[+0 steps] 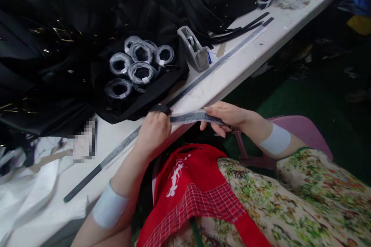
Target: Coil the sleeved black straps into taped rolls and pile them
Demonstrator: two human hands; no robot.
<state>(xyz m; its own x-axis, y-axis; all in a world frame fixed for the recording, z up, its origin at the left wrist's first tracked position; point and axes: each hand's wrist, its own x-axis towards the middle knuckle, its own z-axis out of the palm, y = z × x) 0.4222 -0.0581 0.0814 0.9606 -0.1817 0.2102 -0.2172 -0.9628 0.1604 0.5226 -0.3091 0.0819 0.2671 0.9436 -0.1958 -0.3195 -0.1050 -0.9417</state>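
My left hand [155, 127] is closed around a black strap [189, 117] at the near edge of the white table. A dark loop of it rises over the fingers. From there the strap runs to my right hand [222, 115], which pinches it between thumb and fingers just past the table edge. Clear film seems to cover part of the strap. Under my left hand, another long black strap [82, 183], partly covered with film, lies along the table. Several film-wrapped strap coils [141, 72] rest on black material beyond my hands.
A grey tape dispenser [197, 52] stands behind the long strap. More loose black straps [242, 31] lie farther right. Shiny black bags [72, 27] with metal fittings are heaped along the back. White sheets [31, 197] cover the left end. A pink chair [301, 133] is at right.
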